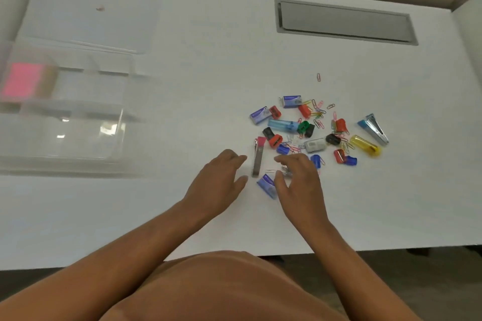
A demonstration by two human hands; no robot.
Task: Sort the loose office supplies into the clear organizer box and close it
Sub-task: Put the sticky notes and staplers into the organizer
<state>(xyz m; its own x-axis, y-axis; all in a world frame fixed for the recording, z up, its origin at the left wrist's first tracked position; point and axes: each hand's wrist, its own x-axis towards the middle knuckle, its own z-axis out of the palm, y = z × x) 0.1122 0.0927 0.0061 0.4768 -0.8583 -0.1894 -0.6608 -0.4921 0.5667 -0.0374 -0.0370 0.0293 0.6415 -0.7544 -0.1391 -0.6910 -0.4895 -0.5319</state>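
Near edge of the supply pile (307, 130): my left hand (219, 180) hovers, fingers spread and empty; my right hand (300, 182) curls over small silvery clips, grip unclear. The clear organizer box (112, 122) sits well left, open. Loose paperclips could scatter if swept hastily.

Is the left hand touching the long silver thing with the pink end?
Apart. The head view shows bare white table between the left hand and the silver strip.

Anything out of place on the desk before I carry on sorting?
One paper clip lies alone, apart from the main pile on its far side. A small reddish speck sits on the organizer's open lid; what it is cannot be told.
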